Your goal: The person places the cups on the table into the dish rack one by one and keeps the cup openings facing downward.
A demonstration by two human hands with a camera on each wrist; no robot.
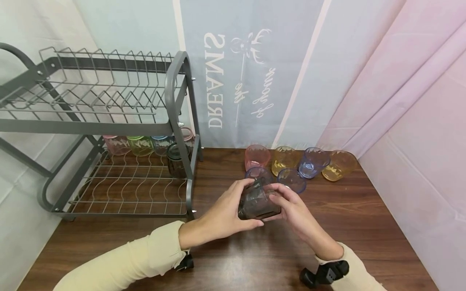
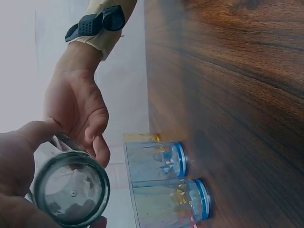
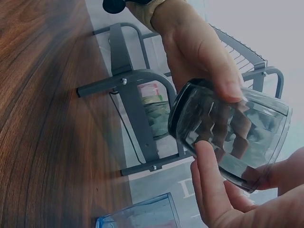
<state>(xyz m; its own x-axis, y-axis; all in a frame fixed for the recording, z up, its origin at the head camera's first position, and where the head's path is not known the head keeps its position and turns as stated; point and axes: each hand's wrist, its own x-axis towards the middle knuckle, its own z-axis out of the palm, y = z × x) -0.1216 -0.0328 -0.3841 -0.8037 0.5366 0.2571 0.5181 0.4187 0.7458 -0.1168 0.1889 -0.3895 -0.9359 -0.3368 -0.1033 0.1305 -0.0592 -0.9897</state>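
Observation:
A dark grey, clear glass (image 1: pixel 257 202) with a wavy faceted side is held tilted above the wooden table. My left hand (image 1: pixel 220 212) grips it near the base, its thumb along the near side. The fingers of my right hand (image 1: pixel 296 210) hold it toward the rim, thumb on the upper side. Looking through the left wrist view, the thick round base of the glass (image 2: pixel 71 190) faces the camera, beside the left palm. In the right wrist view the glass (image 3: pixel 232 126) lies between both hands, left thumb pressed on its side.
Behind the hands stand two blue-rimmed glasses (image 1: pixel 292 180), with pink (image 1: pixel 257 157), yellow (image 1: pixel 284 161), blue (image 1: pixel 314 162) and amber (image 1: pixel 338 165) glasses in a row further back. A two-tier grey dish rack (image 1: pixel 178 121) at left holds several coloured glasses and a dark glass (image 1: pixel 177 161) below.

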